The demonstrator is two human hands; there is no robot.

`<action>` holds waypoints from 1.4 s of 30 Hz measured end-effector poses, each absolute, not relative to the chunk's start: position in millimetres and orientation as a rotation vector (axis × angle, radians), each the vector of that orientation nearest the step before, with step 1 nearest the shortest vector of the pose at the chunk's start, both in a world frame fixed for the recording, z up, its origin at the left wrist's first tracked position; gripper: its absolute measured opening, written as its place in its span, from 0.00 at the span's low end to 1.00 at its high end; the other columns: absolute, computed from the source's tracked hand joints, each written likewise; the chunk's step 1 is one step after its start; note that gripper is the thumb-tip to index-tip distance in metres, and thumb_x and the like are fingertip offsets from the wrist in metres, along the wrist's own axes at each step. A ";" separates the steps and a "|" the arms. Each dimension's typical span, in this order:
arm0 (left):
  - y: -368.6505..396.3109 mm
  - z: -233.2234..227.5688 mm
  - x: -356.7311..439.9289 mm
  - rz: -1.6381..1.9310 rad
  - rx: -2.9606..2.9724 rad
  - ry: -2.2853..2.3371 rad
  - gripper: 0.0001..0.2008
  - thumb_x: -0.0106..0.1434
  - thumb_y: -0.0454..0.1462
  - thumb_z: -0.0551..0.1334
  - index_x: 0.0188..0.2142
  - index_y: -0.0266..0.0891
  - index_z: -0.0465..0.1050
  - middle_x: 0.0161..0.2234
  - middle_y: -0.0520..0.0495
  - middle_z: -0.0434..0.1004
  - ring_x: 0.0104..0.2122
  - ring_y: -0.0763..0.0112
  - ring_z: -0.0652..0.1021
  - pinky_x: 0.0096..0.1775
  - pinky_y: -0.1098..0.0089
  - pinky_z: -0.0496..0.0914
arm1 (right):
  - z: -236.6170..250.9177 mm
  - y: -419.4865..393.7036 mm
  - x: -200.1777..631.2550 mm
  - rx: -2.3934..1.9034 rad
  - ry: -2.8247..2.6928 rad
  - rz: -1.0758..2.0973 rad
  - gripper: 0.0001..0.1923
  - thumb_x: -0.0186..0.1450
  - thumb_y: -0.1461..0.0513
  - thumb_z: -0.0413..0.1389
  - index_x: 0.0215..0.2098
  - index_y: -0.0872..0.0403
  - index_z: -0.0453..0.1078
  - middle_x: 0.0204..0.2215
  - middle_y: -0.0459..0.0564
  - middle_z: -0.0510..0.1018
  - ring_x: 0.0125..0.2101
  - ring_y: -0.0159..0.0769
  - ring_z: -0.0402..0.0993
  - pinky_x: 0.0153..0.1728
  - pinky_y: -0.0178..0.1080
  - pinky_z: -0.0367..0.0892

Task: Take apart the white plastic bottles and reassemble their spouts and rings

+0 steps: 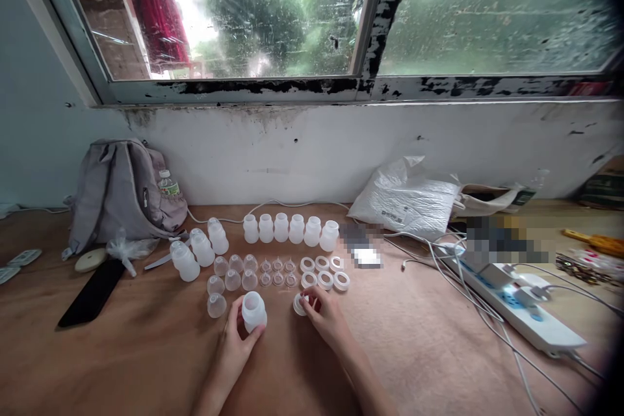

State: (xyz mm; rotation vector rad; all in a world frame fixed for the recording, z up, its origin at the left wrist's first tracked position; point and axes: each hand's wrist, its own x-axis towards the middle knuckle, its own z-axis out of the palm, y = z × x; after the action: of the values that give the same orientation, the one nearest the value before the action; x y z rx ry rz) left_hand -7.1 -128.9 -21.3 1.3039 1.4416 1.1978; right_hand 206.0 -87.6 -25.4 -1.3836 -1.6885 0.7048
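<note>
Nearest of all, down on the brown table, the left hand curves its thumb and fingers round a frosted bottle, grip closed on its sides, mouth facing up! Over to the right hand: fingertips drawn together in a pinch, closed on a small pale ring just above or on the tabletop; I can't tell which. Well apart, those two.

Just beyond the hands, white rings sit in two rows at the right, clear teat-like pieces in the middle, domed caps to the left. Farther back, six upright bottles line up, and behind everything stand a grey backpack and a silvery bag.
</note>
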 end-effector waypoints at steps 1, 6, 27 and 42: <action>-129.9 -21.8 -6.0 1.200 1.332 1.460 0.27 0.49 0.41 0.64 0.47 0.39 0.60 0.47 0.41 0.68 0.45 0.60 0.72 0.46 0.66 0.64 | -26.1 -87.8 206.0 -1.379 -1.689 0.704 0.07 0.59 0.59 0.50 0.29 0.53 0.68 0.20 0.45 0.68 0.20 0.31 0.63 0.23 0.34 0.58; -133.9 -3.0 -6.8 1.251 1.670 1.640 0.35 0.51 0.41 0.62 0.56 0.41 0.48 0.53 0.41 0.59 0.51 0.58 0.65 0.50 0.59 0.61 | -28.5 -87.9 205.6 -1.401 -1.697 0.705 0.07 0.59 0.60 0.49 0.29 0.53 0.66 0.20 0.45 0.69 0.21 0.31 0.64 0.24 0.33 0.59; 8.9 149.0 -51.5 0.074 2.472 1.725 0.17 0.54 0.47 0.57 0.41 0.44 0.68 0.37 0.52 0.74 0.36 0.68 0.74 0.35 0.74 0.65 | -37.5 -87.5 201.8 -1.435 -1.771 0.621 0.05 0.59 0.61 0.47 0.31 0.53 0.63 0.21 0.45 0.69 0.22 0.32 0.65 0.24 0.33 0.59; 79.8 117.6 -29.7 -0.437 2.265 2.048 0.16 0.61 0.39 0.56 0.47 0.36 0.63 0.45 0.44 0.67 0.41 0.66 0.72 0.41 0.60 0.69 | -35.9 -86.4 204.0 -1.394 -1.777 0.627 0.05 0.58 0.62 0.49 0.31 0.53 0.65 0.19 0.43 0.67 0.20 0.30 0.64 0.23 0.31 0.58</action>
State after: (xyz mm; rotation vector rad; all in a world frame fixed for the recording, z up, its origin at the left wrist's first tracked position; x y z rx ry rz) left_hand -29.7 79.8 117.6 2.2652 2.0483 -0.4372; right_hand 204.0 -86.4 -35.9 -1.3936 -1.7772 0.6271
